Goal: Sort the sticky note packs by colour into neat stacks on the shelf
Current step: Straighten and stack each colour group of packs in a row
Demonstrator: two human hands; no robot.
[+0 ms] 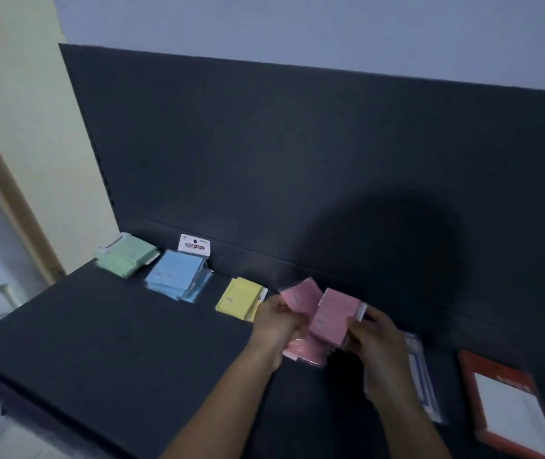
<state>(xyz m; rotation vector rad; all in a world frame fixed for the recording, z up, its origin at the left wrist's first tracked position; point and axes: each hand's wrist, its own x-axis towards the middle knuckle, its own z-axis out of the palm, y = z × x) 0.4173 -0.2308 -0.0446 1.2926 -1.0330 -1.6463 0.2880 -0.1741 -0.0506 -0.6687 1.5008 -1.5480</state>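
Observation:
On the dark shelf [105, 332] lie a green stack [127, 255] at the far left, a blue stack [178, 276] beside it and a yellow stack [239, 299] further right. My left hand [276, 321] grips one pink pack [299, 296] just right of the yellow stack. My right hand [373, 339] grips another pink pack [330, 316] close beside it. More pink packs [304, 351] lie on the shelf beneath both hands, partly hidden.
A dark back panel [297, 160] rises behind the shelf. At the right lie a blue-and-white packet [421, 376] and a red-framed white pad [509, 405]. A white header card [194, 247] stands behind the blue stack.

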